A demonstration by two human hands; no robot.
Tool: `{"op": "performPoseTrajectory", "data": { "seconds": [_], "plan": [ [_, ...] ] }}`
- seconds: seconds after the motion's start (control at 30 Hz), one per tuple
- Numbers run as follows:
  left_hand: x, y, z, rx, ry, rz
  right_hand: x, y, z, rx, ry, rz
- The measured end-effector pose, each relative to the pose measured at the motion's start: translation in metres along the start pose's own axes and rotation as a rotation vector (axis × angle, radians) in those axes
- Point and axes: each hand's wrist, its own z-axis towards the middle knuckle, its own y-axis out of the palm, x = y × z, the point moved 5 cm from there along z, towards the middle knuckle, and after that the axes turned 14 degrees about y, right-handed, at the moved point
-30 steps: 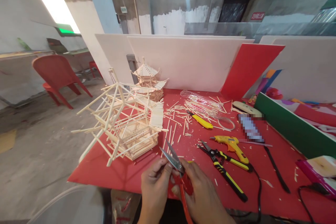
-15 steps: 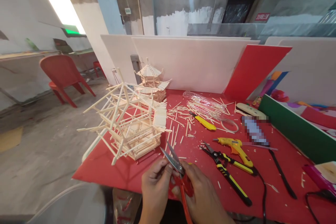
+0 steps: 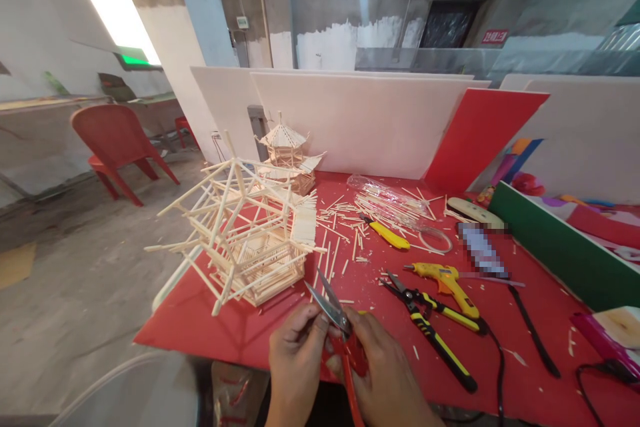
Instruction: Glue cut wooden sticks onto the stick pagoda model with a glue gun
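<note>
My right hand [image 3: 387, 373] is closed around the red handles of a pair of scissors [image 3: 334, 313], whose blades stand apart and point up and left. My left hand [image 3: 296, 357] pinches its fingertips against the lower blade near the pivot; what it pinches is too small to make out. Both hands hover at the front edge of the red table [image 3: 200, 320]. Just beyond the blades stands a large unfinished stick-built pavilion frame [image 3: 245, 233]. A smaller finished stick pavilion [image 3: 287, 150] is behind it.
Loose wooden sticks [image 3: 340, 227] litter the middle of the table. A yellow utility knife [image 3: 387, 232], a yellow glue gun [image 3: 447, 280] and yellow-black snips [image 3: 430, 330] lie to the right. White and red boards [image 3: 370, 120] wall the back; a green-edged box [image 3: 560, 247] is right; a red chair [image 3: 117, 143] stands left.
Hands and scissors stay as they were; only the camera has shifted slightly.
</note>
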Motion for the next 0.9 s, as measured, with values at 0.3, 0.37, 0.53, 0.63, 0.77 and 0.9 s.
{"op": "performPoseTrajectory", "data": {
  "seconds": [0.3,0.37,0.53,0.63,0.77,0.9],
  "plan": [
    [0.010,-0.002,0.001,-0.020,0.092,0.079,-0.006,0.002,0.000,0.005,-0.011,-0.005],
    [0.013,-0.003,0.001,-0.023,0.140,0.124,-0.002,0.005,-0.001,0.008,-0.015,-0.013],
    [0.015,-0.003,-0.001,-0.047,0.210,0.220,0.004,0.006,-0.005,0.038,-0.048,-0.024],
    [0.014,-0.001,-0.002,-0.051,0.191,0.239,0.003,0.004,-0.005,0.061,-0.058,0.008],
    [0.012,-0.001,-0.003,-0.020,0.139,0.223,0.006,0.003,-0.005,0.098,-0.081,0.029],
    [0.005,-0.001,-0.005,0.037,0.096,0.169,0.014,0.005,-0.005,0.095,-0.083,0.059]
  ]
}}
